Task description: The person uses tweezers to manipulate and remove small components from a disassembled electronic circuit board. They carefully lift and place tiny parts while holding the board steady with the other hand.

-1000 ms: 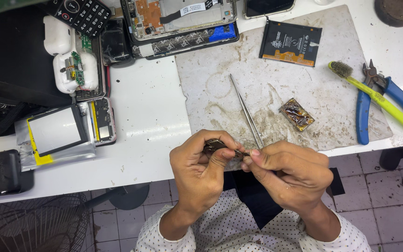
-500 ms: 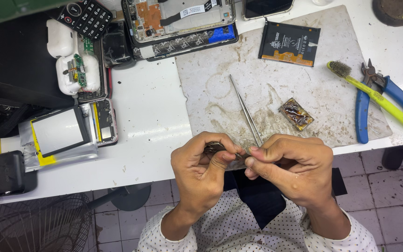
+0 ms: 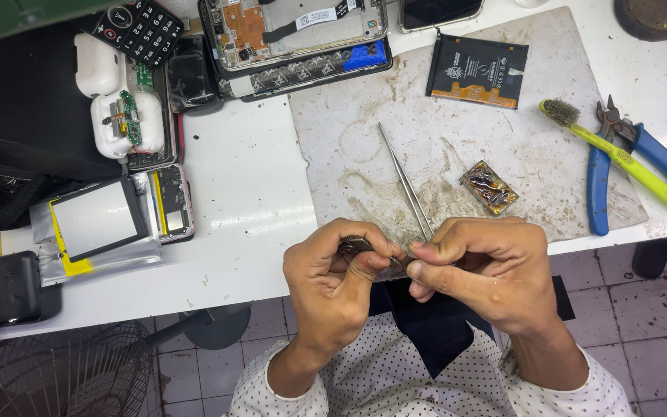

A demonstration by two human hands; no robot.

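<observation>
Head view: 2 hands at the desk's near edge, both curled shut around 1 small dark part (image 3: 355,247). Left hand (image 3: 333,289) pinches it w/ thumb & forefinger; right hand (image 3: 488,270) closes on its other end, fingertips of the two hands touching. Part mostly hidden by fingers; its long axis seems to run left-right along the desk edge, can't tell which end leads.

Just beyond the hands: 1 pair of steel tweezers (image 3: 407,185) lying on a stained grey mat (image 3: 364,154), long axis diagonal, one end by the right hand's knuckles, the other up-left toward mid-mat. Near it, right: 1 small brown-gold component (image 3: 489,187), tilted. Far end of mat: 1 flat black battery (image 3: 476,69), rectangular, orange strip along its near edge, white print.

Right of mat: 1 pair of blue-handled cutters (image 3: 627,154) & 1 yellow-green-handled brush (image 3: 627,166) lying across them, bristles toward the mat.

Top centre: 1 opened phone (image 3: 295,35), insides showing, orange board, blue patch. Left: 1 black keypad (image 3: 137,31), 1 white earbud case (image 3: 117,93) w/ a green board on it, 1 silver pouch (image 3: 94,228) w/ yellow label under a dark-framed white panel. White desk (image 3: 248,185), scuffed.
</observation>
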